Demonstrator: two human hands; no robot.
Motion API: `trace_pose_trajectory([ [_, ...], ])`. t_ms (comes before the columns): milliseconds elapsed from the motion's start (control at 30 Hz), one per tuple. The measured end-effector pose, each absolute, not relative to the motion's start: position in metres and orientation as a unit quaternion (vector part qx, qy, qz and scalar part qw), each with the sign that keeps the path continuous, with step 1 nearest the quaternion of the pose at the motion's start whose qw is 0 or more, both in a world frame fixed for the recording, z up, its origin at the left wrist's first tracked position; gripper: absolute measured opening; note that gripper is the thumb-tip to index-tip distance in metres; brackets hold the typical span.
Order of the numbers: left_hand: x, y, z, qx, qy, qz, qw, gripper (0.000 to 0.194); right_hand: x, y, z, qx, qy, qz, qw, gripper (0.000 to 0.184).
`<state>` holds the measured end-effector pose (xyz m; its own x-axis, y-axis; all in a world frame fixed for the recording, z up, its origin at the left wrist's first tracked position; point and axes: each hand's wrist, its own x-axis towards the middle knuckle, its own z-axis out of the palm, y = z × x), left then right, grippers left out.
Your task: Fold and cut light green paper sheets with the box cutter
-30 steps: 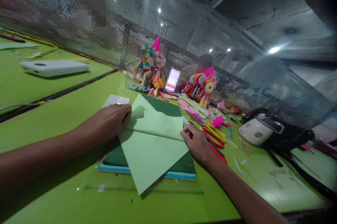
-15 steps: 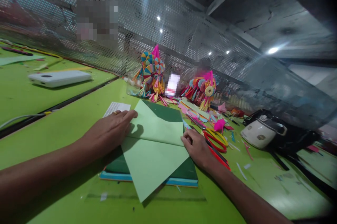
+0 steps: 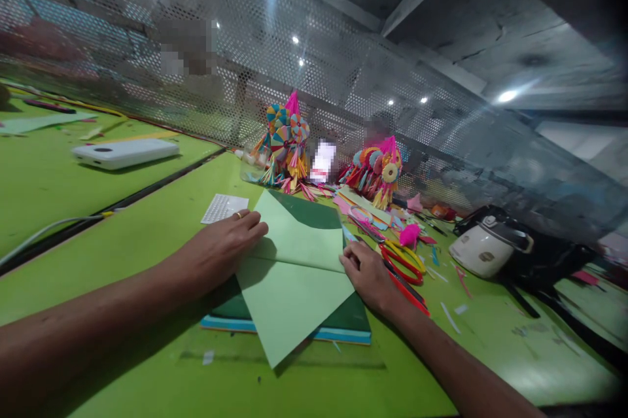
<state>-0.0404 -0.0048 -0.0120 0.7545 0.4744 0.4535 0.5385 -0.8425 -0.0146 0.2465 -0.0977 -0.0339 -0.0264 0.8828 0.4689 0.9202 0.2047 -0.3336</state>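
A light green sheet of paper (image 3: 294, 307) lies turned cornerwise, with a fold or crease running across its middle. Beneath it is a dark green sheet (image 3: 318, 210) atop a stack of coloured papers (image 3: 338, 334) with blue edges. My left hand (image 3: 228, 243), a ring on one finger, is closed at the left edge of the light green sheet, its thumb hidden. At the right end of the crease, my right hand (image 3: 367, 274) pinches the edge with curled fingers. Scissors with red and yellow handles (image 3: 405, 261) lie just beyond my right hand.
Tasselled paper ornaments (image 3: 287, 137) and a lit phone (image 3: 322, 161) stand at the back. A white perforated card (image 3: 223, 209) lies beyond my left hand, a white power bank (image 3: 127, 153) farther left. Paper scraps (image 3: 451, 318) and a white-and-black appliance (image 3: 483, 248) are on the right.
My left hand has shifted slightly right along the sheet, showing more of the white card. The view has tilted a little; my right hand stays at the sheet's right edge.
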Motion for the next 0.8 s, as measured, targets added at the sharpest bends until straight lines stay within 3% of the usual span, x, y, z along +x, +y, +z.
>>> trace_pose_trajectory([
  [133,-0.04,-0.002,-0.009,-0.935,-0.295,-0.195,0.042,0.023,0.247,-0.098,-0.035,-0.633,-0.712,-0.022,0.303,0.017],
  [800,-0.034,-0.035,-0.015,-0.945,-0.26,-0.104,0.171,0.032,0.248,-0.098,-0.035,-0.646,-0.698,0.011,0.309,0.016],
])
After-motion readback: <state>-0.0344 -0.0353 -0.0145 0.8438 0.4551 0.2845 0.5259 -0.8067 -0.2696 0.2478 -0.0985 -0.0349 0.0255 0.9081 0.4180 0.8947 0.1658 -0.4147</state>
